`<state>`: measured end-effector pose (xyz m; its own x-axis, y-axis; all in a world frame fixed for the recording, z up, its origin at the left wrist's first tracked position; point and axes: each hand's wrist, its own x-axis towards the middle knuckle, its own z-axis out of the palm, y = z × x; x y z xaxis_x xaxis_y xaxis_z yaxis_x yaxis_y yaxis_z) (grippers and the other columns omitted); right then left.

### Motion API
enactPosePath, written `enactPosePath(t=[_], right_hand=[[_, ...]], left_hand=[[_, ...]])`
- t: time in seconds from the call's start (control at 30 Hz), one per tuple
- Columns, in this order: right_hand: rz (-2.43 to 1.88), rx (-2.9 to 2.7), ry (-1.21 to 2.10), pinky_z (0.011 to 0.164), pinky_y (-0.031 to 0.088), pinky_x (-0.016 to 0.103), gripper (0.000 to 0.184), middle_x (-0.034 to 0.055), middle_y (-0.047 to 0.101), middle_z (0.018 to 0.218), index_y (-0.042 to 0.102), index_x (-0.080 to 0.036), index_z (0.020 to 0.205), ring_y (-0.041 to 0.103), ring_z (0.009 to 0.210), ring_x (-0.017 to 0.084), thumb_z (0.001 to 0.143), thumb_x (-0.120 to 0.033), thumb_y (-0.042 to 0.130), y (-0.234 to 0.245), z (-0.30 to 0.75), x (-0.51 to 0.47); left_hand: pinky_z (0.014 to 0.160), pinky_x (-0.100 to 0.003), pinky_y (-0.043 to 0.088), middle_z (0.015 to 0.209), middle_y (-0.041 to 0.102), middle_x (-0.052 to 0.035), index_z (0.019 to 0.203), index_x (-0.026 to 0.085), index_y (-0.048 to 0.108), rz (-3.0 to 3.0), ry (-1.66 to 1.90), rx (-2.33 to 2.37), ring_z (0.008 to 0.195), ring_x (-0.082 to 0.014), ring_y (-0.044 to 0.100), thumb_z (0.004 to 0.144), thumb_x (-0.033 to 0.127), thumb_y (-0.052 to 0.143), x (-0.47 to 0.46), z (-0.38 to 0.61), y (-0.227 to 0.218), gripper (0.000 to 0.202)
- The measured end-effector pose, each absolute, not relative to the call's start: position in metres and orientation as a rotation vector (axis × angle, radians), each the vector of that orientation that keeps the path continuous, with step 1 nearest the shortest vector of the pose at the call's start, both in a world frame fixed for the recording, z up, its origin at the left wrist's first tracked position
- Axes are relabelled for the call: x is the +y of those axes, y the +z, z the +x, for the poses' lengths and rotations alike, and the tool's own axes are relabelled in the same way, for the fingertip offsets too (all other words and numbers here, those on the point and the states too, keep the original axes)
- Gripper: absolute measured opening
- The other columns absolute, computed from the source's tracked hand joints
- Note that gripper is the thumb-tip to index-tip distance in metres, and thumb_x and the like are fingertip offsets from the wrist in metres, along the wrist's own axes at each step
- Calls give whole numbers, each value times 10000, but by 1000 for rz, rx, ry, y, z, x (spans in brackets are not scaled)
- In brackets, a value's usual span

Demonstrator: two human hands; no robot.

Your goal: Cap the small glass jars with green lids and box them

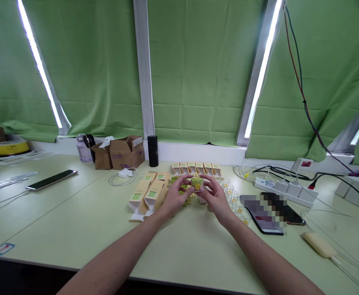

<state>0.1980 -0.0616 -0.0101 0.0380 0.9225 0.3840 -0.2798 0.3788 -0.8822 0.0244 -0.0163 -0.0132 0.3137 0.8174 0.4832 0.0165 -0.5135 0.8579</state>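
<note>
Between the fingertips of both hands, above the middle of the table, is a small clear container [197, 183] with green inside and a round yellow sticker on its front. My left hand [176, 197] grips its left side, and my right hand [214, 197] grips the right. Several similar green pieces [173, 180] lie behind my left hand, partly hidden. Just right of my right hand are several clear plastic pieces [233, 200] with yellow round marks. Tan paper boxes [154, 191] with green labels lie left of my hands, flaps open. More small boxes [195, 167] form a row behind.
Two phones [256, 217] lie at the right, partly blurred out, near a white power strip [285, 190] with tangled cables. A cream-coloured device [319, 244] trails a cord. Cardboard boxes [127, 155] and a black bottle [152, 151] stand at the back; a tablet-like device [53, 180] lies left.
</note>
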Motion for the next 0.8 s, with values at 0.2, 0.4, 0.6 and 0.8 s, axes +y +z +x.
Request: enactPosePath(t=[0.2,0.4,0.6,0.8], right_hand=[[-731,-1184,1019,952,629,428,513,37,746,1143,691,-298,1186,761,914,211,752,-474,902,-9,197,-64],[-738,-1209,982,911,639,415,463,27,756,1070,703,-290,1120,764,864,207,751,-493,897,-10,198,-62],[-687,-1132,1075,960,629,443,504,31,766,1071,714,-289,1166,772,910,218,746,-491,905,-11,197,-61],[-525,-944,1315,936,625,555,486,37,821,999,692,-296,1153,807,874,290,752,-485,889,-20,201,-52]], left_hand=[[869,-346,566,1227,694,-122,1287,222,660,1859,1311,784,1122,-255,649,881,418,779,-16,26,-14,467],[881,-366,585,1249,705,-134,1255,211,675,1867,1324,756,1123,-265,674,878,392,781,-16,26,-15,431],[931,-400,587,1239,716,-121,1255,221,699,1892,1377,810,1081,-251,694,869,397,794,-15,26,-16,434],[935,-397,574,1220,728,-129,1259,198,678,1876,1437,750,1071,-243,702,957,437,686,-19,27,-12,385]])
